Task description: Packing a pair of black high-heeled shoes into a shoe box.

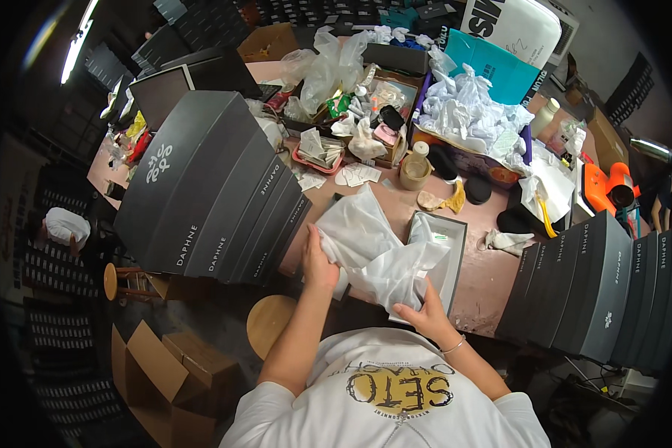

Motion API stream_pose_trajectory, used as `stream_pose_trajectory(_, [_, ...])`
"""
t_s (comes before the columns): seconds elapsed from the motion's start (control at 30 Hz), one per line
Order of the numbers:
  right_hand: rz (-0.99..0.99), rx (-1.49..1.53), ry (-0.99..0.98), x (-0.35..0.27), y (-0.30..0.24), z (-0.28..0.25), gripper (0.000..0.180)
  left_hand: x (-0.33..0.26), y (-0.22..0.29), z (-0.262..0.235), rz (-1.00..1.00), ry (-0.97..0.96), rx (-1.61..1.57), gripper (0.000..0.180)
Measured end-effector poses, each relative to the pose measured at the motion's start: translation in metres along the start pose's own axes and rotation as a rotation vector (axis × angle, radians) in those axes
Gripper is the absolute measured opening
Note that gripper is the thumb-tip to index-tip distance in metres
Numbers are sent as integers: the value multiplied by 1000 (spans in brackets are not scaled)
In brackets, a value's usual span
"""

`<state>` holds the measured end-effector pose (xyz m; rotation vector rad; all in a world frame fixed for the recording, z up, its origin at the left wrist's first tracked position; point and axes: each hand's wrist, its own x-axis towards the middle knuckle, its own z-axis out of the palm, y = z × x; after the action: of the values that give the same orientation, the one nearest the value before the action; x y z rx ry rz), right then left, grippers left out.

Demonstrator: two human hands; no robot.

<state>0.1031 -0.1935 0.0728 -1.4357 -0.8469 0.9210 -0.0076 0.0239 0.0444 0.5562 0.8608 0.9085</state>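
Observation:
Between my hands is a thin white wrapping sheet [369, 243], crumpled and slightly see-through; whether anything lies inside its folds I cannot tell. My left hand [320, 257] holds the sheet's left edge with the thumb on top. At the lower right edge, my right hand [424, 308] pinches it between thumb and fingers. The sheet partly covers an open grey-rimmed shoebox [449, 276] with a white inside, just right of it on the pink table [476, 299]. A small white-and-green label or packet [440, 236] shows in the box.
Dark shoeboxes stand in stacks on the left [201, 187] and right [582, 284]. A purple-edged carton of crumpled white paper [470, 112] sits behind, beside a bottle [416, 168]. An orange tool [608, 187] lies at the right. A stool [271, 325] stands below the table's edge.

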Motion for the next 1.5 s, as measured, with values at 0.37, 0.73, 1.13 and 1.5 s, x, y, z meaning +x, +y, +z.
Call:
stream_pose_trajectory(0.37, [-128,-377,-193,-8,-46,-45,79,90,98,111,249,-166,-48,46])
stream_pose_trajectory(0.73, [-139,-1110,-195,-33,-31,-99,57,99,-18,-32,178,-954,2192,52])
stream_pose_trajectory(1.13, [-634,-1297,-560,44,-62,-76,35,-48,-24,-19,-1071,-828,310,41])
stream_pose_trajectory(1.5, [-296,-646,-283,-9,-27,2,33,-92,-53,-33,-660,-317,193,43])
